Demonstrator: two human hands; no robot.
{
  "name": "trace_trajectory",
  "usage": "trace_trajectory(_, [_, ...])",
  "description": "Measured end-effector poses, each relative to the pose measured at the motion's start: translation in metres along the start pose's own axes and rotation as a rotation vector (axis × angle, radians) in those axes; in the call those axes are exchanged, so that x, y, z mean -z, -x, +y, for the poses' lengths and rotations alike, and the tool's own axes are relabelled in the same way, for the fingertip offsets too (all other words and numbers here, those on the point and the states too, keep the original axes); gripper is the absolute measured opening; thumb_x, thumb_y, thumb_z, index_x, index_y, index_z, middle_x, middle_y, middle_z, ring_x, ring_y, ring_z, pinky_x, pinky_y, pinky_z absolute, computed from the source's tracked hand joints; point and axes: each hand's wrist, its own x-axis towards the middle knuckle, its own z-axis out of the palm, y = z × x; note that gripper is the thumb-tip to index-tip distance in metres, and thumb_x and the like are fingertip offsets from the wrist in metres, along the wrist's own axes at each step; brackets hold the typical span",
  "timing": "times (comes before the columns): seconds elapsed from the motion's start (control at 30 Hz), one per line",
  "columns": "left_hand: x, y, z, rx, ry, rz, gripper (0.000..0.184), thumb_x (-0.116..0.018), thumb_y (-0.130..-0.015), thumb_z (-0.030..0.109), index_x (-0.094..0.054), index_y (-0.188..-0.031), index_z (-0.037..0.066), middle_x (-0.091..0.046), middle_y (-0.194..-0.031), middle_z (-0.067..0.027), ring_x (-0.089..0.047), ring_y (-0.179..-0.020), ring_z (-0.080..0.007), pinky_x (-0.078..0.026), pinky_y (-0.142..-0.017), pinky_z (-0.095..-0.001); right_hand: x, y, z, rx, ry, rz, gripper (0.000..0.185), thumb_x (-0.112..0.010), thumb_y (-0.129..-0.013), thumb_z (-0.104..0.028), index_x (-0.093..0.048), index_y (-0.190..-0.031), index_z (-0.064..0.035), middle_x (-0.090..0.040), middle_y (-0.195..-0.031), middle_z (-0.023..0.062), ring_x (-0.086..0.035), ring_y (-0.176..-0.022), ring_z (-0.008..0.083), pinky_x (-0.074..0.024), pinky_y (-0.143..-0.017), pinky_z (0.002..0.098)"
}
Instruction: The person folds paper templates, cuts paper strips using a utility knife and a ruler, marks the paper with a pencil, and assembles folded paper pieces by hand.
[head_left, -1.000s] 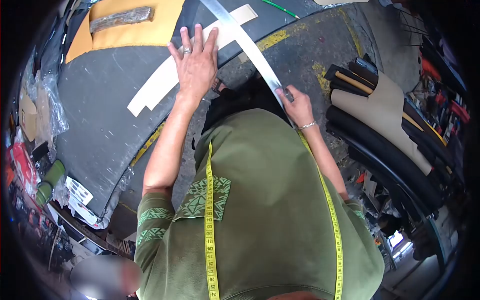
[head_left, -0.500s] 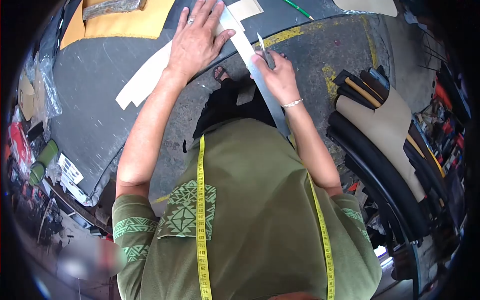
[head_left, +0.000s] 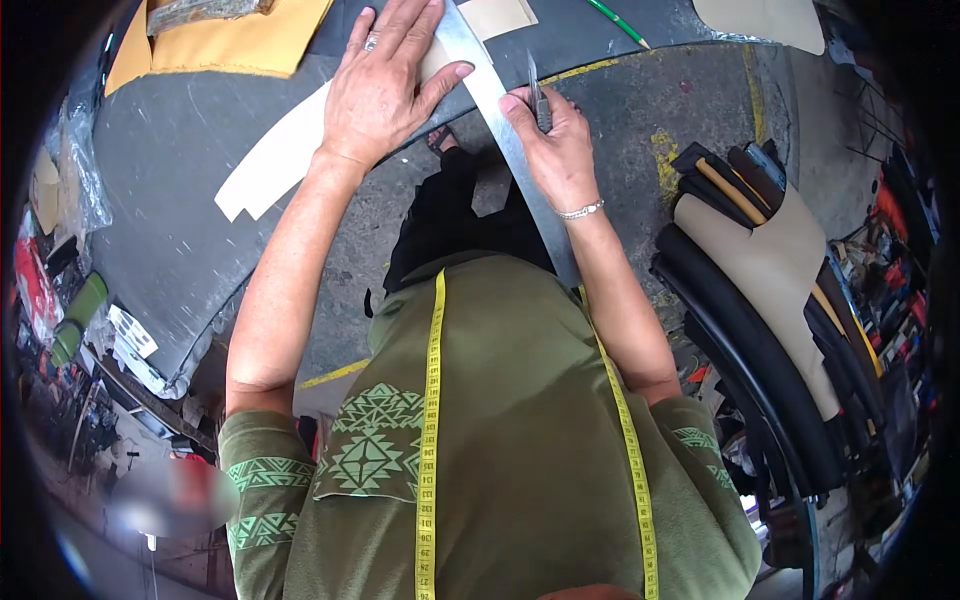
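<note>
My left hand (head_left: 385,95) lies flat with its fingers stretched out, pressing on a cream pattern sheet (head_left: 272,158) and resting against the edge of a long metal ruler (head_left: 515,150). The ruler slants from the dark worktable (head_left: 170,190) past its edge toward my body. My right hand (head_left: 558,145) is closed around a utility knife (head_left: 543,112), its blade pointing up and away from me, just right of the ruler. The ruler's far end runs out of view at the top.
A green pencil (head_left: 618,24) lies on the table at the back right. Yellow-orange sheet material (head_left: 225,50) with a block on it sits back left. Rolls of black material (head_left: 745,350) stand at my right. A yellow tape measure (head_left: 428,430) hangs round my neck.
The view has shifted slightly. My right hand has turned the knife a little more upright beside the ruler. My left hand stays pressed on the sheet.
</note>
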Motion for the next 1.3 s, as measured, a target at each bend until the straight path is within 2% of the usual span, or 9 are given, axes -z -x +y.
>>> trace_trajectory(0.13, [-0.0019, -0.0001, -0.0005, 0.005, -0.003, 0.0, 0.069, -0.064, -0.091, 0.04, -0.045, -0.141, -0.003, -0.044, -0.147, -0.0223, -0.037, -0.141, -0.036, -0.024, -0.118, -0.0492, 0.0003, -0.0013, 0.0005, 0.0, -0.021, -0.021, 0.029, -0.068, -0.093, -0.03, -0.067, -0.096, -0.0013, -0.07, -0.082, 0.0137, -0.068, -0.076, 0.0221, -0.0512, -0.073, 0.0338])
trace_trajectory(0.23, [-0.0021, -0.001, -0.0004, 0.01, -0.009, -0.005, 0.07, -0.064, -0.09, 0.041, -0.045, -0.142, -0.002, -0.044, -0.147, -0.022, -0.038, -0.141, -0.0359, -0.024, -0.118, -0.0491, 0.0004, -0.002, -0.0019, -0.048, -0.059, -0.018, 0.031, -0.071, -0.091, -0.034, -0.069, -0.095, -0.0035, -0.069, -0.079, 0.0084, -0.061, -0.075, 0.0189, -0.0481, -0.076, 0.0331])
trace_trajectory(0.43, [-0.0029, -0.0021, 0.0004, 0.022, -0.004, -0.005, 0.071, -0.065, -0.09, 0.041, -0.044, -0.143, -0.002, -0.045, -0.147, -0.0217, -0.038, -0.14, -0.0358, -0.025, -0.118, -0.049, -0.0013, -0.0032, 0.0046, -0.014, -0.055, -0.003, 0.031, -0.07, -0.091, -0.033, -0.069, -0.094, -0.0029, -0.067, -0.078, 0.0074, -0.06, -0.074, 0.0169, -0.0474, -0.073, 0.0327])
trace_trajectory(0.83, [-0.0017, -0.0023, 0.0, 0.033, -0.005, -0.015, 0.071, -0.064, -0.091, 0.042, -0.044, -0.143, -0.002, -0.045, -0.146, -0.0218, -0.038, -0.14, -0.0357, -0.024, -0.118, -0.0492, -0.0011, -0.0033, 0.0039, -0.003, -0.054, -0.011, 0.03, -0.069, -0.092, -0.034, -0.068, -0.093, -0.0037, -0.067, -0.077, 0.0077, -0.059, -0.076, 0.0178, -0.0461, -0.077, 0.0324])
trace_trajectory(0.93, [-0.0012, -0.002, -0.0001, 0.033, 0.0, -0.025, 0.07, -0.064, -0.091, 0.042, -0.045, -0.142, -0.002, -0.045, -0.146, -0.0217, -0.038, -0.14, -0.0357, -0.024, -0.118, -0.0494, 0.001, -0.0032, 0.004, -0.011, -0.025, -0.057, 0.033, -0.065, -0.095, -0.033, -0.066, -0.1, -0.0003, -0.069, -0.09, 0.0151, -0.067, -0.085, 0.0241, -0.0495, -0.08, 0.034])
trace_trajectory(1.13, [0.0026, -0.0034, 0.001, 0.019, -0.011, -0.026, 0.069, -0.063, -0.091, 0.043, -0.046, -0.141, -0.002, -0.045, -0.146, -0.0215, -0.037, -0.14, -0.0357, -0.024, -0.118, -0.0495, 0.0034, -0.0025, 0.0012, 0.0, 0.062, -0.044, 0.033, -0.064, -0.095, -0.032, -0.065, -0.102, -0.0001, -0.069, -0.092, 0.0165, -0.067, -0.087, 0.0261, -0.0499, -0.08, 0.0344])
trace_trajectory(1.23, [0.0026, -0.0024, 0.0021, 0.011, -0.008, -0.02, 0.069, -0.063, -0.092, 0.043, -0.046, -0.141, -0.003, -0.044, -0.146, -0.0213, -0.037, -0.14, -0.0358, -0.024, -0.118, -0.0496, 0.0, 0.0013, 0.0003, -0.012, 0.005, 0.008, 0.034, -0.069, -0.092, -0.037, -0.067, -0.1, -0.0037, -0.068, -0.085, 0.0139, -0.064, -0.083, 0.026, -0.0484, -0.079, 0.037])
trace_trajectory(1.3, [0.0037, -0.0014, 0.0008, 0.014, -0.007, -0.019, 0.069, -0.063, -0.092, 0.042, -0.046, -0.141, -0.003, -0.044, -0.146, -0.0213, -0.037, -0.141, -0.0358, -0.024, -0.118, -0.0498, -0.0042, 0.0015, 0.0043, 0.034, 0.016, 0.044, 0.032, -0.069, -0.092, -0.034, -0.067, -0.099, -0.0033, -0.068, -0.083, 0.0118, -0.064, -0.079, 0.0213, -0.0488, -0.076, 0.0348])
